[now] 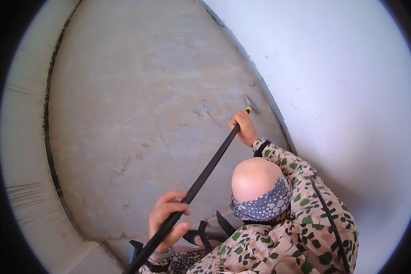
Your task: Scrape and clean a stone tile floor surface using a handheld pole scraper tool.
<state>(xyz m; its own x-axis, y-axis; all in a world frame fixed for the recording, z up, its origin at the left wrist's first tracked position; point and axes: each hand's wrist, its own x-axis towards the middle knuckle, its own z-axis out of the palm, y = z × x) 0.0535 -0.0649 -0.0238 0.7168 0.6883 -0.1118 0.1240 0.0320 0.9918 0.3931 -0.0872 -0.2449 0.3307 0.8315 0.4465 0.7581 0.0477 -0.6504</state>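
Note:
A long black pole (210, 167) slants across the view, nearest me at the bottom left. At its far end are a yellow collar (248, 109) and a small metal blade (248, 100), close to the grey concrete floor (102, 113); whether they touch is hard to tell. My right hand (244, 128) is closed around the pole just behind the collar. Farther up the pole, my left hand (169, 219) has its thumb and fingers loosely around it. Both sleeves end in dark cuffs.
White walls rise on the right (328, 85) and left (24, 137), the left one with a dark gap along its foot. Rough patches (203, 104) and fine cracks mark the floor. A foot in a black sandal (197, 239) stands below, partly hidden.

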